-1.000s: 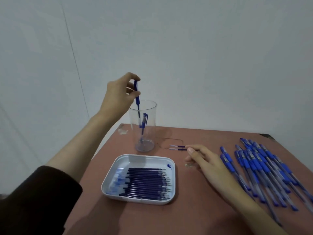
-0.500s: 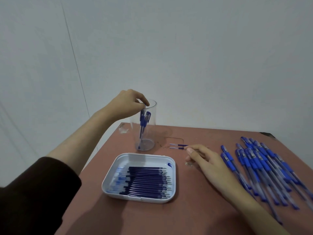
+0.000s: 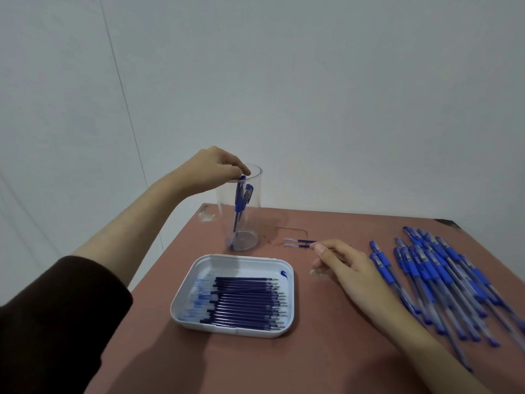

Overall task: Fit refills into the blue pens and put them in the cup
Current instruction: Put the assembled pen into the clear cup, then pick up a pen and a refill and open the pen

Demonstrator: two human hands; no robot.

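A clear plastic cup (image 3: 224, 203) stands at the table's far left. My left hand (image 3: 210, 166) is at its rim and pinches the top of a blue pen (image 3: 239, 201) standing inside it. A second blue pen (image 3: 249, 192) leans beside that one in the cup. My right hand (image 3: 346, 265) rests on the table with curled fingers, its fingertips on the near ends of two loose refills (image 3: 298, 243). A white tray (image 3: 235, 258) holds several dark blue refills (image 3: 244, 302) in front of the cup. Several blue pens (image 3: 443, 274) lie in a heap on the right.
The brown table (image 3: 255, 365) ends just behind the cup, against a plain white wall. A small scrap of clear tape (image 3: 207, 216) is stuck at the far left corner. A dark sleeve (image 3: 56, 322) covers my left forearm.
My left hand has come down from above the cup to its rim, lowering the pen it holds fully inside. My right hand has stayed by the two loose refills.
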